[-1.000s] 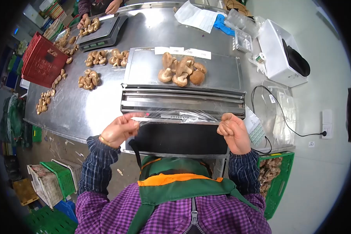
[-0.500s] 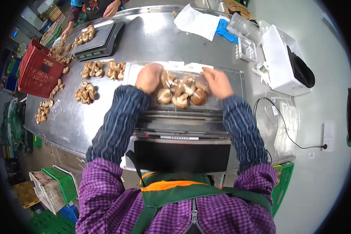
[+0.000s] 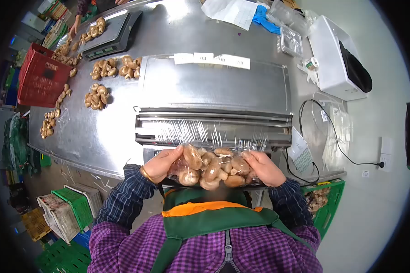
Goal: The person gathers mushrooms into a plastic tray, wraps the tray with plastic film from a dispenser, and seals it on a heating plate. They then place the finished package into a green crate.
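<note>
Close to my body, a pack of shiitake mushrooms (image 3: 212, 170) under clear film is held between my two hands. My left hand (image 3: 161, 164) closes on its left end, thumb on top. My right hand (image 3: 266, 168) grips the right end the same way. Wrinkled clear film (image 3: 187, 132) stretches from the pack back to the wrapping machine (image 3: 214, 115) just beyond it. Whether a tray lies under the mushrooms is hidden. Behind the slot, the machine's flat metal plate (image 3: 209, 86) carries white labels (image 3: 212, 60) along its far edge.
Several mushroom piles (image 3: 97, 96) lie left, near a red crate (image 3: 43, 77) and a scale (image 3: 111, 36) with mushrooms on it. Another person's hand (image 3: 74, 28) is at the far left. To the right are a white bin (image 3: 330, 68), clear trays (image 3: 290, 41) and a black cable (image 3: 335, 145).
Both hands have brought the mushroom pack from the metal plate toward my body, over the machine's front. Film now trails behind it, and the plate and labels are uncovered.
</note>
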Demonstrator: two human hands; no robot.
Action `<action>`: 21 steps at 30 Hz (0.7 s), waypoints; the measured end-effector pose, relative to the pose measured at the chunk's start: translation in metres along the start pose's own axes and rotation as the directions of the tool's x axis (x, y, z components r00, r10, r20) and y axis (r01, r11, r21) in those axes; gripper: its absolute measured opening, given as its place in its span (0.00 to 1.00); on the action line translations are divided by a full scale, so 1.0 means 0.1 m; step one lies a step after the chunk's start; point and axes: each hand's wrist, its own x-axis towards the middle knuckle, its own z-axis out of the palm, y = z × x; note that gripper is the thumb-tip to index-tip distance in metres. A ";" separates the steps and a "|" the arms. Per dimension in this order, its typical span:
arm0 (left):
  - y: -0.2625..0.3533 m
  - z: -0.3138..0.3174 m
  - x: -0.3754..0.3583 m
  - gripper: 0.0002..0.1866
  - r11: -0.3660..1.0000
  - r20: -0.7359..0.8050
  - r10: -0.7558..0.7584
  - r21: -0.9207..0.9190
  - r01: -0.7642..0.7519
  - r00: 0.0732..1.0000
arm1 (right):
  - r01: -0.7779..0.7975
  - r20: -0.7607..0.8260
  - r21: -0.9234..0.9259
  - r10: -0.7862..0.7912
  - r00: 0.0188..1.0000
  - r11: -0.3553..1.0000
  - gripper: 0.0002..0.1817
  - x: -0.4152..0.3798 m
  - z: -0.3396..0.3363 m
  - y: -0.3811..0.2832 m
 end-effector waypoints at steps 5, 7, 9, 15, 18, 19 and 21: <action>-0.25 -0.03 0.07 0.26 0.992 -0.035 -0.127 -0.027 0.126 0.991 | -0.032 -0.110 0.048 0.037 0.993 0.998 0.18 -0.03 0.05 0.39; -0.51 -0.05 -0.06 0.27 0.986 0.040 -0.157 -0.054 0.159 0.987 | -0.127 -0.154 0.065 0.136 0.979 0.990 0.18 -0.25 0.12 0.48; -0.85 0.03 -0.20 0.27 0.994 -0.129 -0.102 0.034 0.107 0.986 | -0.094 -0.280 -0.080 0.068 0.957 0.992 0.17 -0.34 0.21 0.68; -1.38 0.05 -0.48 0.22 0.819 -0.400 0.305 0.574 -0.023 0.864 | 0.299 -0.614 -0.297 -0.421 0.668 0.907 0.09 -0.22 0.36 1.08; -1.33 -0.12 -0.56 0.19 0.919 -0.582 0.334 0.377 -0.118 0.742 | 0.206 -0.758 -0.287 -0.354 0.548 0.935 0.10 -0.52 -0.10 1.00; -1.27 -0.16 -0.64 0.19 0.963 -0.597 0.258 0.217 -0.157 0.759 | 0.145 -0.821 -0.154 -0.208 0.532 0.977 0.10 -0.66 -0.23 0.96; -1.33 -0.24 -0.74 0.19 0.984 -0.581 0.149 0.171 -0.059 0.800 | 0.099 -0.772 -0.271 -0.278 0.572 0.957 0.12 -0.82 -0.22 1.06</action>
